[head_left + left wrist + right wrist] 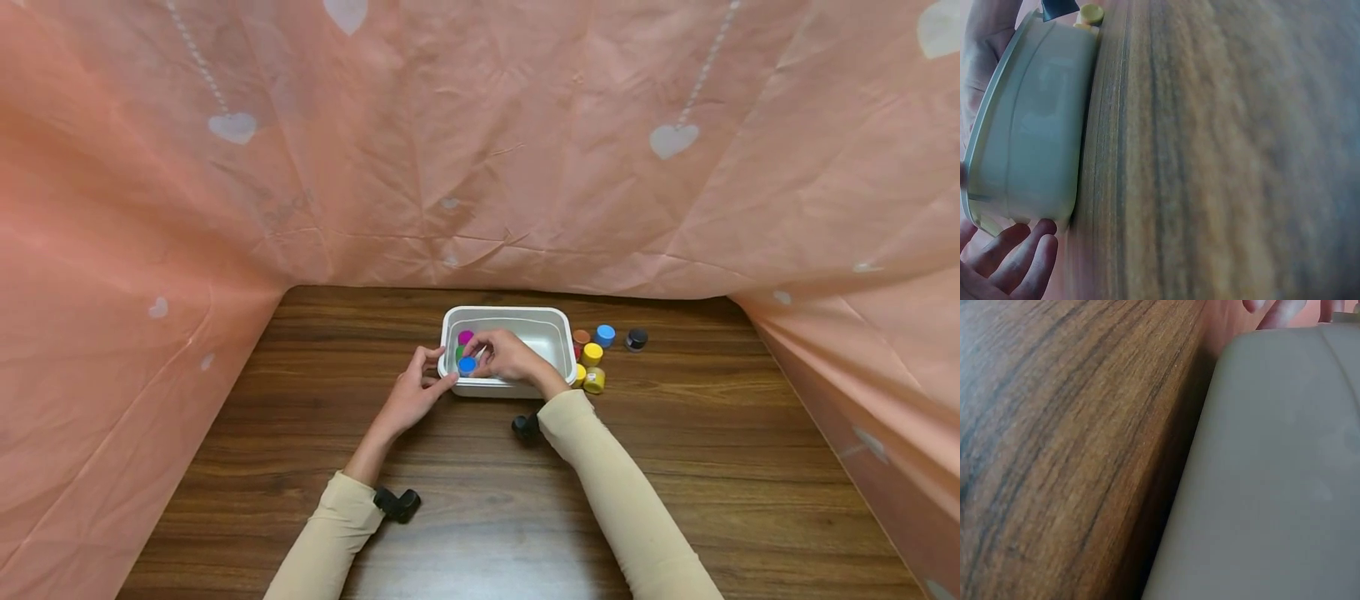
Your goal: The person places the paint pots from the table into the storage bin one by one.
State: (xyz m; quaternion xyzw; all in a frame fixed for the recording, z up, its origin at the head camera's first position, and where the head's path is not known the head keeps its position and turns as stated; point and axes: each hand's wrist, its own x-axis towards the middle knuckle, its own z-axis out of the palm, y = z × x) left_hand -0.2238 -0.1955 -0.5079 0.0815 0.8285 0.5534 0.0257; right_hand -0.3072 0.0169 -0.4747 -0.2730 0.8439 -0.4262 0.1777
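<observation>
Right hand (512,355) inside white plastic tray (502,389), fingers grasping blue-lidded jar (467,365) at its left end, next to green (460,353) and magenta (466,337) lids. Left hand (409,397) grips tray's near-left corner, thumb at front rim. Tray sits on wood-grain surface (712,417); black-lidded jar (636,339) stands right, apart from yellow-lidded jar (592,354).

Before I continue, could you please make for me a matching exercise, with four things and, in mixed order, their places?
1. Left hand
2. Right hand
3. Black jar
4. Magenta lid

A. On the table, farthest right of the jars
B. Reaching into the white tub from above
C. Lying inside the tub, toward its far left corner
D. Holding the tub near its left end

Pairs: 1-D, 2-B, 3-A, 4-C
</observation>
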